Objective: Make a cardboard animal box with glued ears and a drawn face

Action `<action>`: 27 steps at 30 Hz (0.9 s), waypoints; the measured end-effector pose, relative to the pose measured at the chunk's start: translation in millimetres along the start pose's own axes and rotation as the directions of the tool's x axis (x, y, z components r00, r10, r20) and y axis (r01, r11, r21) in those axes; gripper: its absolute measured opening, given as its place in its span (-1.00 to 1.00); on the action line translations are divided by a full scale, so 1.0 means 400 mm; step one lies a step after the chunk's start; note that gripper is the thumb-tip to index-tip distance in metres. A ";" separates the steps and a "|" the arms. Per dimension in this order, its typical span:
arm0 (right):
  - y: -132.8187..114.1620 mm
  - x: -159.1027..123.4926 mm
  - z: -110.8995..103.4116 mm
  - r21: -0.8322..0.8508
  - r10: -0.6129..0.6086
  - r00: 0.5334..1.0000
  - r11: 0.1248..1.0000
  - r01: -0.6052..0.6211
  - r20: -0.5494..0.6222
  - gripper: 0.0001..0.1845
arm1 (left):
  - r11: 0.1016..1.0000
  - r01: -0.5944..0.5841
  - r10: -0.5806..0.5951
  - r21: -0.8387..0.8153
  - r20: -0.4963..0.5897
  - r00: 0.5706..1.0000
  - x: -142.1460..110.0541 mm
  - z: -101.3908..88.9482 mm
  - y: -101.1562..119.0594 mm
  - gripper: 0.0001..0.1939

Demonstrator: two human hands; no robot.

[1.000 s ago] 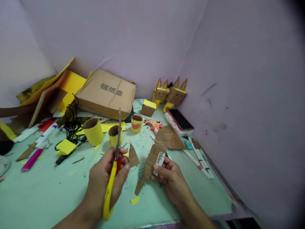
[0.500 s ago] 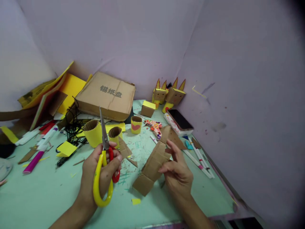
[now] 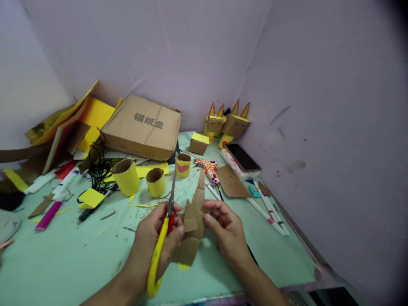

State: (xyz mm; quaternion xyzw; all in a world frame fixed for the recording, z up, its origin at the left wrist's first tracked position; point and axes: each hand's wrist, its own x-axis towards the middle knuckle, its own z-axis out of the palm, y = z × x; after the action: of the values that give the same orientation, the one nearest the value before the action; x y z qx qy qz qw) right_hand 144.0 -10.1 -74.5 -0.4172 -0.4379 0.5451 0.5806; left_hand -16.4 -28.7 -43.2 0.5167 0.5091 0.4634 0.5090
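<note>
My left hand is closed round scissors with one yellow and one red handle; the blades point up and look nearly together. Its fingertips reach the left side of a folded brown cardboard piece. From the other side, my right hand pinches the cardboard's edge between thumb and fingers. A narrow pointed strip rises from the top of the cardboard, and a smaller flap shows at its left; whether these are separate pieces I cannot tell. A small yellow scrap lies partly hidden below the cardboard.
Behind stand yellow-covered cardboard tubes, one with a red heart, and a flat box. Eared cardboard figures are at the back. At right lie a phone and markers; black cord tangles at left.
My left hand has moved right with the scissors, up to the cardboard. My right hand has shifted slightly left and turned the cardboard. Triangular scraps beside the small tube no longer show there.
</note>
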 end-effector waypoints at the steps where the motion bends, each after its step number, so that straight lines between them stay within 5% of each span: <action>1: 0.000 0.001 0.005 0.074 0.034 0.999 0.997 -0.033 -0.001 -0.72 | 1.000 -0.004 0.004 0.012 0.010 1.000 0.003 0.001 -0.006 -0.78; 4: -0.001 0.006 0.012 0.201 0.128 0.991 0.970 -0.133 0.037 -0.45 | 0.997 -0.006 0.005 0.073 0.015 1.000 0.010 0.004 -0.012 -0.77; 9: 0.004 0.008 0.005 0.160 0.161 0.984 0.972 -0.171 0.076 -0.63 | 0.966 -0.116 0.125 0.230 -0.024 0.992 0.015 0.010 0.008 -0.80; 17: 0.004 0.000 0.016 0.123 0.113 0.988 0.984 -0.126 0.108 -0.65 | 0.881 -0.155 0.199 0.447 -0.054 0.978 0.007 0.012 -0.021 -0.87; 27: 0.017 -0.004 0.014 0.058 0.063 0.984 0.996 -0.074 0.166 -0.69 | 0.861 -0.192 0.116 0.471 0.187 0.976 0.027 0.007 0.023 -0.78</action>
State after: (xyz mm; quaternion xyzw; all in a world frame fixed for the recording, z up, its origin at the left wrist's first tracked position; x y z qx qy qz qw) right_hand 136.7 -11.5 -79.5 -0.3670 -0.4518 0.6110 0.5366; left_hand -12.7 -17.8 -34.5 0.7007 0.5258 0.3192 0.3615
